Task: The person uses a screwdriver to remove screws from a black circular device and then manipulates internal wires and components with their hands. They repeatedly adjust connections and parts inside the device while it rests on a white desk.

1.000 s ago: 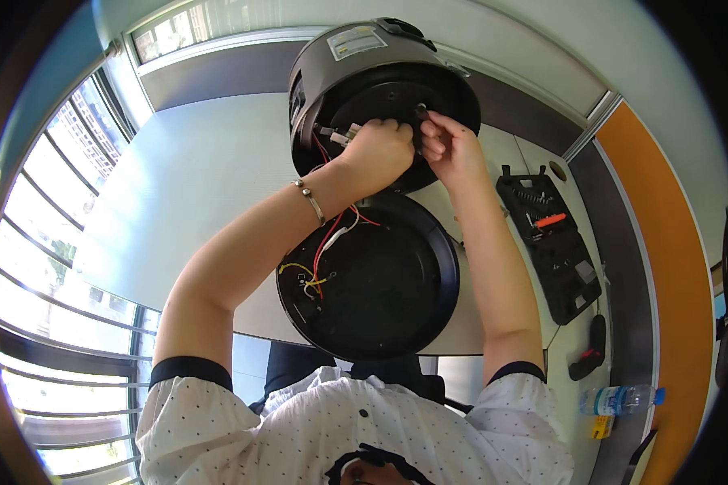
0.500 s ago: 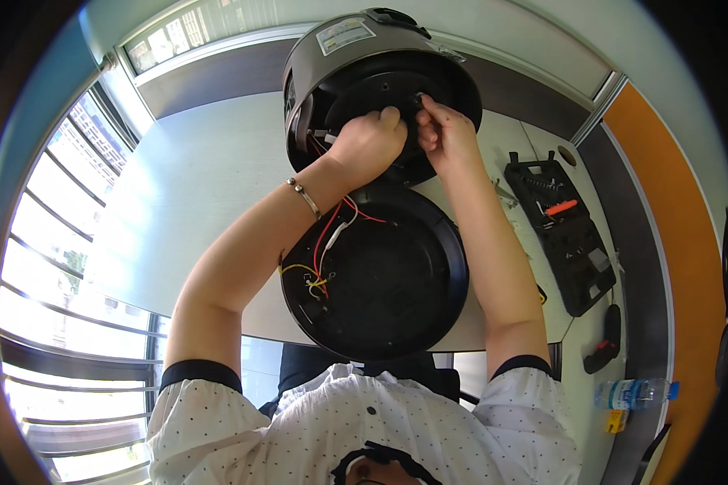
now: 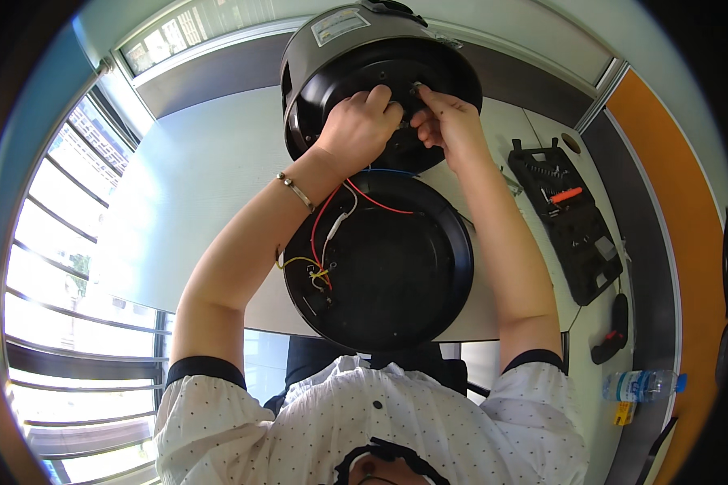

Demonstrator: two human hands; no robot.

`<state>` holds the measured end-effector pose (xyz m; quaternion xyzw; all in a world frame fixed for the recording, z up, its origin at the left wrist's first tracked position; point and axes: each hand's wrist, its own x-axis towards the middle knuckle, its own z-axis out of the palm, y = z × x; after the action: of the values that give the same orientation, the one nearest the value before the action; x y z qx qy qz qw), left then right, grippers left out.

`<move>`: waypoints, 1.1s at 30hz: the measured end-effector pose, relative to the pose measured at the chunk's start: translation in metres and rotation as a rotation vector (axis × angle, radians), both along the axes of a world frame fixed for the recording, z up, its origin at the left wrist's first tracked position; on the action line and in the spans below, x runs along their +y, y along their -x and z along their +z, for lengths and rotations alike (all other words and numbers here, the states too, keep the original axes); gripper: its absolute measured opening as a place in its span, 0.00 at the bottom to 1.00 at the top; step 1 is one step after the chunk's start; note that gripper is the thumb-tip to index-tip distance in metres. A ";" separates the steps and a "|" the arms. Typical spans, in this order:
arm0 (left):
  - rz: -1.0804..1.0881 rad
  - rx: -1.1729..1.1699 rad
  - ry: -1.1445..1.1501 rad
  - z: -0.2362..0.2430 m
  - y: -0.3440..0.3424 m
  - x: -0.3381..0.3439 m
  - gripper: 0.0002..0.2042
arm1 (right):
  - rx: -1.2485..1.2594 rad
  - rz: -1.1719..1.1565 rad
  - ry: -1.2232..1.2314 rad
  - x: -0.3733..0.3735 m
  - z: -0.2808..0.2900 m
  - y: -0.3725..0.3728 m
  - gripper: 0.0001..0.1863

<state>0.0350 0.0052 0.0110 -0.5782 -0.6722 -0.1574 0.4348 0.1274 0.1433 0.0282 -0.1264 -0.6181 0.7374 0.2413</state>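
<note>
The left hand (image 3: 359, 126) and right hand (image 3: 453, 125) partly hide the black underside (image 3: 400, 68) of the grey appliance (image 3: 311, 63) (whether either grip grasps anything, I cannot tell).

Pale table (image 3: 194, 178) carried plenty: grey appliance (image 3: 307, 69) tipped at back, black round base (image 3: 396, 283) up front; rightward lay open tool case (image 3: 576, 242), black-and-red tool (image 3: 613, 333), bottle (image 3: 644, 385).
</note>
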 end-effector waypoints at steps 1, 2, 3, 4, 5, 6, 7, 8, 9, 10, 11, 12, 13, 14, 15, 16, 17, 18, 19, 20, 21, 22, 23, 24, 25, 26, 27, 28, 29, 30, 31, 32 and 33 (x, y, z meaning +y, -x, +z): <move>-0.017 -0.017 -0.007 0.001 -0.001 -0.002 0.10 | -0.031 0.012 -0.048 0.001 0.002 -0.002 0.15; -0.060 -0.005 -0.056 0.003 -0.003 -0.004 0.10 | -0.021 0.015 -0.055 0.002 0.002 -0.004 0.16; -0.101 0.007 -0.106 0.006 -0.005 -0.008 0.10 | -0.011 0.018 -0.061 0.002 0.003 -0.007 0.17; -0.143 0.018 -0.155 0.010 -0.009 -0.013 0.09 | -0.002 0.021 -0.067 0.003 0.003 -0.010 0.17; -0.161 0.004 -0.196 0.016 -0.013 -0.022 0.09 | 0.013 -0.016 -0.108 0.004 0.004 -0.013 0.17; -0.178 -0.013 -0.235 0.022 -0.019 -0.034 0.10 | 0.024 -0.051 -0.146 0.006 0.004 -0.015 0.17; -0.194 -0.030 -0.274 0.025 -0.024 -0.046 0.10 | 0.035 -0.087 -0.185 0.007 0.002 -0.019 0.17; -0.165 -0.057 -0.364 0.026 -0.028 -0.062 0.08 | 0.057 -0.101 -0.207 0.006 0.001 -0.023 0.15; -0.133 -0.147 -0.409 0.027 -0.032 -0.079 0.08 | 0.048 -0.104 -0.283 0.004 -0.003 -0.026 0.14; -0.108 -0.253 -0.497 0.023 -0.028 -0.090 0.08 | 0.039 -0.107 -0.360 0.000 -0.007 -0.030 0.13; -0.081 -0.357 -0.582 0.016 -0.023 -0.100 0.08 | 0.033 -0.109 -0.433 -0.007 -0.012 -0.033 0.12; -0.016 -0.514 -0.580 0.012 -0.020 -0.107 0.08 | 0.039 -0.092 -0.547 -0.019 -0.015 -0.035 0.10; 0.051 -0.672 -0.577 0.007 -0.015 -0.114 0.08 | 0.042 -0.049 -0.650 -0.030 -0.017 -0.035 0.10; 0.095 -0.815 -0.561 -0.002 -0.001 -0.124 0.08 | 0.110 -0.052 -0.844 -0.041 -0.021 -0.027 0.11; 0.049 -1.065 -0.517 -0.006 0.009 -0.126 0.10 | 0.175 -0.074 -1.046 -0.046 -0.024 -0.020 0.12; -0.017 -1.320 -0.534 -0.007 0.017 -0.125 0.12 | 0.222 -0.095 -1.236 -0.053 -0.022 -0.018 0.15; -0.092 -1.574 -0.547 -0.006 0.021 -0.122 0.15 | 0.208 -0.087 -1.286 -0.060 -0.022 -0.014 0.16; -0.125 -1.629 -0.532 -0.006 0.027 -0.121 0.18 | 0.154 -0.118 -1.345 -0.067 -0.021 -0.011 0.17; -0.131 -1.676 -0.502 -0.007 0.033 -0.122 0.18 | 0.100 -0.149 -1.403 -0.072 -0.019 -0.008 0.17; -0.145 -1.723 -0.472 -0.009 0.040 -0.120 0.18 | 0.082 -0.188 -1.492 -0.073 -0.021 -0.004 0.17; -0.158 -1.769 -0.441 -0.012 0.047 -0.119 0.17 | 0.060 -0.196 -1.519 -0.074 -0.020 -0.001 0.14; -0.175 -1.792 -0.412 -0.014 0.052 -0.118 0.19 | 0.036 -0.204 -1.546 -0.076 -0.018 0.001 0.11; -0.159 -1.805 -0.411 -0.012 0.054 -0.115 0.19 | 0.008 -0.220 -1.575 -0.074 -0.016 0.003 0.08; -0.143 -1.818 -0.409 -0.010 0.053 -0.114 0.20 | 0.026 -0.236 -1.598 -0.070 -0.019 0.007 0.05; -0.127 -1.831 -0.406 -0.007 0.052 -0.112 0.20 | 0.003 -0.251 -1.601 -0.069 -0.018 0.009 0.04; -0.112 -1.805 -0.448 -0.006 0.047 -0.110 0.22 | -0.024 -0.265 -1.603 -0.070 -0.019 0.009 0.04; -0.075 -1.818 -0.428 -0.003 0.045 -0.108 0.23 | -0.052 -0.278 -1.603 -0.071 -0.020 0.010 0.04; -0.039 -1.831 -0.408 0.001 0.043 -0.105 0.23 | -0.052 -0.299 -1.638 -0.069 -0.022 0.010 0.03; 0.004 -1.845 -0.392 0.003 0.042 -0.105 0.23 | -0.052 -0.291 -1.658 -0.071 -0.022 0.010 0.03; 0.054 -1.796 -0.412 0.003 0.042 -0.103 0.25 | -0.052 -0.283 -1.678 -0.073 -0.022 0.010 0.03; 0.066 -1.765 -0.400 0.005 0.042 -0.102 0.25 | -0.053 -0.274 -1.699 -0.074 -0.022 0.010 0.03; 0.080 -1.733 -0.389 0.007 0.043 -0.102 0.25 | -0.011 -0.290 -1.718 -0.074 -0.024 0.012 0.03; 0.094 -1.701 -0.379 0.009 0.044 -0.102 0.25 | -0.017 -0.288 -1.724 -0.074 -0.024 0.012 0.03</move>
<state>-0.0087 -0.0968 0.0197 -0.1540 -0.7544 -0.6268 -0.1196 0.1155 0.0695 0.0047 0.0177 -0.9403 -0.0256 0.3389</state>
